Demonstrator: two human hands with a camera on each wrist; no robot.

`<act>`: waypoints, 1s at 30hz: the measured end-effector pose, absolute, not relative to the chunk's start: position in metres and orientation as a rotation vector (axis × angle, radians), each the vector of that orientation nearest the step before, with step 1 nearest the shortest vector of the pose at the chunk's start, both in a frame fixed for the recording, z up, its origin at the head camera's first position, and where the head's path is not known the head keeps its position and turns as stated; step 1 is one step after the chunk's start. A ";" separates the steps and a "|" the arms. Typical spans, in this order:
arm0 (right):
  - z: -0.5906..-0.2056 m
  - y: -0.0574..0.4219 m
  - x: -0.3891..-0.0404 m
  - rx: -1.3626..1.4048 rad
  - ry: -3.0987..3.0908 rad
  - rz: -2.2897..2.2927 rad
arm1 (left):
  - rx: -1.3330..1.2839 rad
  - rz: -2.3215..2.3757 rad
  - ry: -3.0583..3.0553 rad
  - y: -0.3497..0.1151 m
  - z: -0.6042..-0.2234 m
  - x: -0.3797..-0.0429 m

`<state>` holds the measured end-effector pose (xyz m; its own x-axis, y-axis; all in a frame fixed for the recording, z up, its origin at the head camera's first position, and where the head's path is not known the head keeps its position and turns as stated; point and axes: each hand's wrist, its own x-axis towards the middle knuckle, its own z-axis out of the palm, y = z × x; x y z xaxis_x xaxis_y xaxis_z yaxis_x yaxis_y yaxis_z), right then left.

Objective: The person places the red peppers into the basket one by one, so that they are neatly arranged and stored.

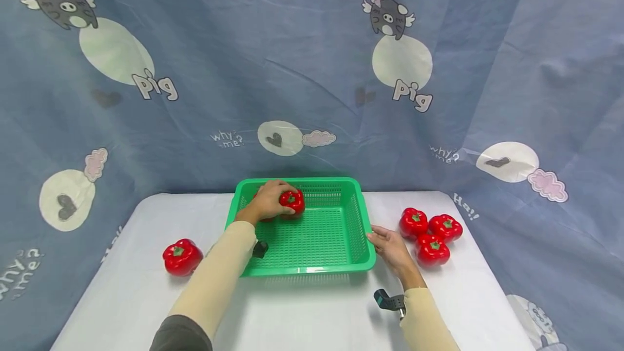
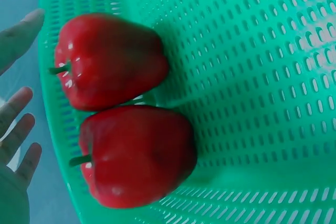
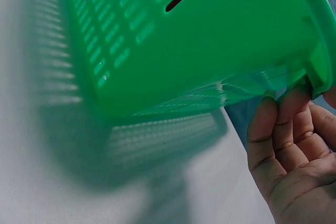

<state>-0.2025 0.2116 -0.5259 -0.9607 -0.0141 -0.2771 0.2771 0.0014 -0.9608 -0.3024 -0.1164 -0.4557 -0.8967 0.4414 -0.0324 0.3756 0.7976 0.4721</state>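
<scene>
A green plastic basket (image 1: 312,270) sits on the white table, its walls and floor full of slots. Inside, at its far left, two red bell peppers lie side by side, a far one (image 2: 113,59) and a near one (image 2: 139,156) in the left wrist view. My left hand (image 1: 268,201) hovers over them with fingers spread, partly covering them in the head view. The left wrist view has its fingertips (image 2: 32,18) apart from both peppers. My right hand (image 1: 394,248) holds the basket's right rim, fingers (image 3: 290,103) curled up under the lip.
One red bell pepper (image 1: 182,258) stands left of the basket, near my left forearm. Three more, including a front one (image 1: 432,251), cluster at the right, just beyond my right hand. A blue printed curtain (image 1: 312,69) hangs behind the table (image 1: 312,313).
</scene>
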 end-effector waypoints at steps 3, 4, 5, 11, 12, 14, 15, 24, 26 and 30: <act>-0.525 0.212 -0.202 0.254 2.067 -2.063 | 0.645 0.758 2.840 -0.121 -0.450 -0.296; -0.525 0.212 -0.202 0.250 2.063 -2.063 | 0.653 0.760 2.844 -0.122 -0.448 -0.295; -0.525 0.213 -0.202 0.245 2.062 -2.061 | 0.654 0.764 2.845 -0.124 -0.448 -0.293; -0.524 0.215 -0.202 0.228 2.080 -2.030 | 0.654 0.832 2.845 -0.134 -0.445 -0.282; -0.524 0.215 -0.202 0.226 2.078 -2.028 | 0.649 0.854 2.847 -0.136 -0.444 -0.279; -0.524 0.215 -0.202 0.218 2.073 -2.024 | 0.646 0.889 2.862 -0.142 -0.443 -0.275; -0.524 0.215 -0.202 0.211 2.074 -2.022 | 0.641 0.905 2.866 -0.145 -0.442 -0.273; -0.524 0.217 -0.203 0.191 2.067 -2.000 | 0.625 0.943 2.939 -0.185 -0.439 -0.253; -0.523 0.218 -0.203 0.182 2.072 -1.988 | 0.625 0.948 2.957 -0.193 -0.439 -0.248; -0.523 0.217 -0.203 0.173 2.069 -1.982 | 0.623 0.994 2.983 -0.211 -0.438 -0.235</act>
<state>-0.2029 0.2168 -0.5226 -0.9562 -0.0999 -0.2751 0.2706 0.0568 -0.9610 -0.2354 -0.2105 -0.4384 -0.9224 0.3418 0.1800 0.3814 0.7322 0.5643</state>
